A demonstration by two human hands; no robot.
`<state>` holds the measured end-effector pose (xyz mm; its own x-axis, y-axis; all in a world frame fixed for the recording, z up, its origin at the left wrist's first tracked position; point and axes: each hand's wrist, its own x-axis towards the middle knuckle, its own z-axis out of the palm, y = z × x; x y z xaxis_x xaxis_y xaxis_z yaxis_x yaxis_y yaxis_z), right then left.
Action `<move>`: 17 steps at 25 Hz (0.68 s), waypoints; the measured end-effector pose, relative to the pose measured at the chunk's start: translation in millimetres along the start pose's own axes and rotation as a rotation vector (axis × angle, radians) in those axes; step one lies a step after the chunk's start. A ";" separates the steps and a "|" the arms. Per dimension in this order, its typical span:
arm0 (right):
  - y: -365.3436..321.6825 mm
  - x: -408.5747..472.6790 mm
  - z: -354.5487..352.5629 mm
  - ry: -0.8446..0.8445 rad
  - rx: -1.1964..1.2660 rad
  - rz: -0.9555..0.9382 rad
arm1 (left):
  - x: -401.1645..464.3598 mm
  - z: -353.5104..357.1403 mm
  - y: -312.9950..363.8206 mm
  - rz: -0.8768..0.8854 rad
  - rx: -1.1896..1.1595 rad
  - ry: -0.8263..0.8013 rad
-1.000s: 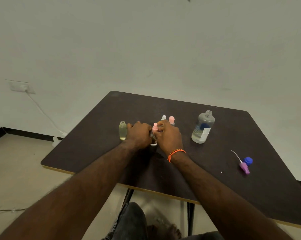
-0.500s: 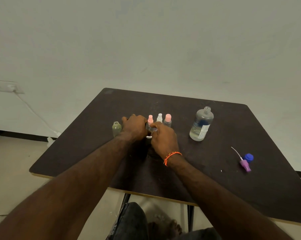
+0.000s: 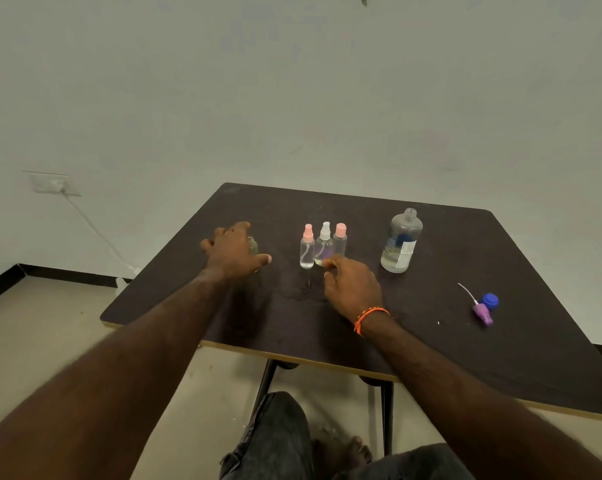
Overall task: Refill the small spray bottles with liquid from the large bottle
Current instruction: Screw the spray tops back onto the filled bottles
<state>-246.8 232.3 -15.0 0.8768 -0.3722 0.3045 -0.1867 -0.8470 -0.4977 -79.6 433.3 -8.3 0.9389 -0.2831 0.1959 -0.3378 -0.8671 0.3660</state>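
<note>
Three small clear spray bottles stand in a row at mid-table: one with a pink cap [image 3: 307, 250], one with a white cap [image 3: 324, 248] and another with a pink cap [image 3: 340, 240]. The large clear bottle [image 3: 401, 242] stands uncapped to their right, partly filled. My left hand [image 3: 233, 252] is spread over a small greenish bottle [image 3: 254, 245], which it mostly hides; I see no grip. My right hand [image 3: 353, 285] hovers with loosely curled fingers just in front of the white-capped bottle and holds nothing.
A blue cap [image 3: 490, 300] and a purple spray head with its thin tube [image 3: 482, 312] lie at the right of the dark table [image 3: 448, 358]. A wet smear marks the tabletop between my hands. A wall socket and cable are at the left.
Both hands have let go of the pink-capped bottle, which now stands in the row. My left hand moved left to the greenish bottle; my right hand drew back.
</note>
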 end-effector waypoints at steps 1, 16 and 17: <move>-0.7 -0.2 3.2 -0.043 -0.012 -0.004 | -3.5 4.7 -7.3 -0.037 -0.023 -0.015; -8.1 -1.9 25.2 -0.180 -0.238 -0.132 | -39.0 24.3 8.9 0.044 -0.242 -0.093; -1.7 -5.6 19.6 -0.178 -0.244 -0.121 | -44.4 24.7 16.5 0.072 -0.243 -0.110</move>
<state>-242.7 243.3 -31.8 0.9587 -0.2094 0.1924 -0.1582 -0.9550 -0.2510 -125.2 421.4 -33.5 0.9090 -0.3946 0.1342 -0.3973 -0.7229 0.5653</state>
